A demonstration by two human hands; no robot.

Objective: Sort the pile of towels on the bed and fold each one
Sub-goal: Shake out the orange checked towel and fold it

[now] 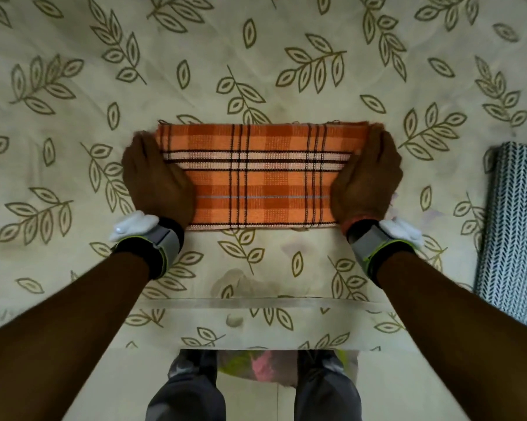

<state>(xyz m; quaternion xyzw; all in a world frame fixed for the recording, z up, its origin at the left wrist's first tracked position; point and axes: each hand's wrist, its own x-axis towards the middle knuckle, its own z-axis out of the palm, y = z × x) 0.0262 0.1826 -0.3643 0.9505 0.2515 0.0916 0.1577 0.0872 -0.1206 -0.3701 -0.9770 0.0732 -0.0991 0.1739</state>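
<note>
An orange plaid towel [262, 177] with dark and white stripes lies folded into a flat rectangle on the bed, in the middle of the view. My left hand [156, 177] lies flat on its left end, fingers straight and pointing away from me. At the towel's right end my right hand [367, 180] presses down the same way. Both hands cover the towel's short edges. Each wrist wears a grey band with a white device.
The bed sheet [256, 65] is cream with olive leaf prints. A blue-and-white patterned cloth [514, 226] lies at the right edge of the bed. The bed's near edge [256, 302] runs just in front of my legs, with a colourful bag below it.
</note>
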